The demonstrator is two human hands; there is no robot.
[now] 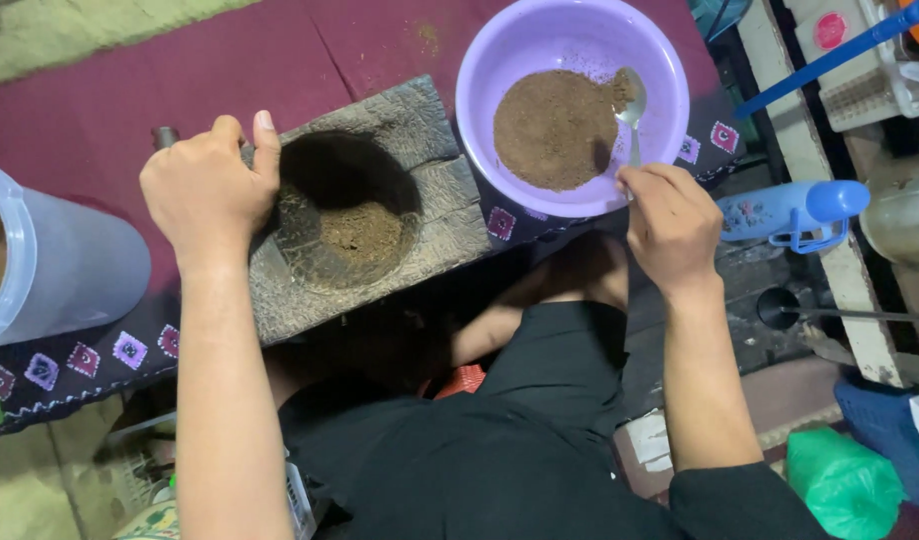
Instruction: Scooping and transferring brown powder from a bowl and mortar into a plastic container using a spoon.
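Spooning: the right hand (672,222) pinches the handle of a metal spoon (631,108) between thumb and fingertips; the spoon's bowl rests on the far right edge of the brown powder (555,128)
Powder: a flat round heap in the middle of a purple plastic bowl (500,60); the bowl sits just beyond the right hand, its near rim touching the mortar's right end
Mortar: a dark block of carved wood or stone (420,215) with a round hollow; a small patch of the same brown powder lies at the bottom of the hollow (360,232)
Left hand: the left hand (208,185) is closed over the mortar's left rim, thumb along the edge of the hollow; a dark rod-like end (163,135) shows just behind the knuckles, and I cannot tell whether the hand grips it
Step in hand: by my reading, powder is being moved by spoon between bowl and mortar, the block steadied meanwhile; which way it goes cannot be told
Next move calls for: a level spoon, a short carry across the gap, the left hand firm on the block
Around: a maroon cloth (100,100) with a patterned border lies under all; a clear plastic tub (65,265) stands at the left; a blue bottle (795,212) lies to the right
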